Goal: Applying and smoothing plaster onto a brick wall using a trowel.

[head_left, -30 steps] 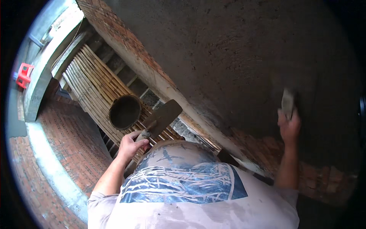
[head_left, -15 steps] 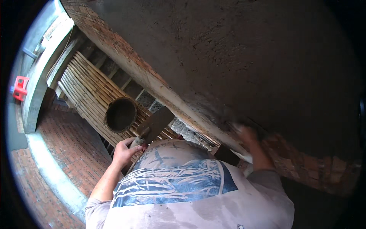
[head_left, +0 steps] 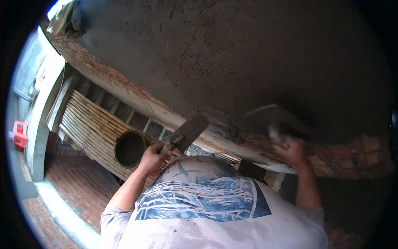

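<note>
My left hand [head_left: 154, 159] is closed around the handle of a trowel [head_left: 193, 129], whose flat, mortar-smeared blade points up and right, close to the wall's lower edge. On the right, my right hand [head_left: 293, 150] grips a plastering trowel [head_left: 275, 118], blurred by motion, at the lower part of the wall. Dark wet mortar [head_left: 199, 62] covers most of that wall. Bare brick [head_left: 331, 159] shows in a strip below it. Beside my left hand stands a round dark bucket [head_left: 117, 154]; its contents are too dark to make out.
The bucket stands on a platform of bamboo poles [head_left: 89, 124], running to the left along the wall. A pale ledge [head_left: 153, 108] lies between them. Farther left are a concrete beam [head_left: 39, 145], a red plastic stool [head_left: 20, 133] and a brick surface [head_left: 78, 182] lower down.
My left hand has moved right, bringing its trowel nearer the wall. My right hand has shifted right, and its trowel now shows more. The whole view has also shifted a little.
</note>
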The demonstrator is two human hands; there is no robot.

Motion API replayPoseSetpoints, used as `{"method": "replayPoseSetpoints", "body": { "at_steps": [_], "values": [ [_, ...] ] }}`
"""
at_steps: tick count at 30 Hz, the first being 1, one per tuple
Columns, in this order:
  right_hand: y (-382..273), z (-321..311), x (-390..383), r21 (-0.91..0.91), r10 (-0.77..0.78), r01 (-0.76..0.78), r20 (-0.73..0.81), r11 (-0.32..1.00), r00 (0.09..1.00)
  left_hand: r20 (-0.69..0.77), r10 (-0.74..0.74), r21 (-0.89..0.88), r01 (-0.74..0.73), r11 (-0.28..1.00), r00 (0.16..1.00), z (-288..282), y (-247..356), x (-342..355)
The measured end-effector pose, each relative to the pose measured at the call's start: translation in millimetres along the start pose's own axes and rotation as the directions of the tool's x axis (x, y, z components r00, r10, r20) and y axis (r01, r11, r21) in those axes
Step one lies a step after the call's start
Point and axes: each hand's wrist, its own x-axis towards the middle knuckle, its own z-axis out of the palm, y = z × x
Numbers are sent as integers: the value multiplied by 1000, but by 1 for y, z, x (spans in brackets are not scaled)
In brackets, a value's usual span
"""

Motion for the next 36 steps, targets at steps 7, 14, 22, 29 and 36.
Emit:
{"method": "replayPoseSetpoints", "body": {
  "at_steps": [7, 14, 22, 29, 36],
  "values": [
    [-116, 34, 46, 351, -170, 207, -133, 913, 976, 140, -31, -242, 65, 968, 990, 21, 55, -37],
    [-78, 62, 52, 258, -229, 231, -38, 938, 973, 172, -28, -747, 148, 648, 985, 28, 38, -51],
    [5, 89, 50, 202, -373, 335, 196, 920, 907, -73, 160, -484, -175, 857, 984, 83, 56, -40],
    [42, 96, 34, 130, -401, 379, 278, 916, 873, 68, 88, -506, -42, 861, 994, 118, 72, -30],
    [26, 118, 23, 92, -394, 387, 341, 917, 853, -31, -3, -36, 2, 999, 1000, 128, 83, -8]
  ]
}}
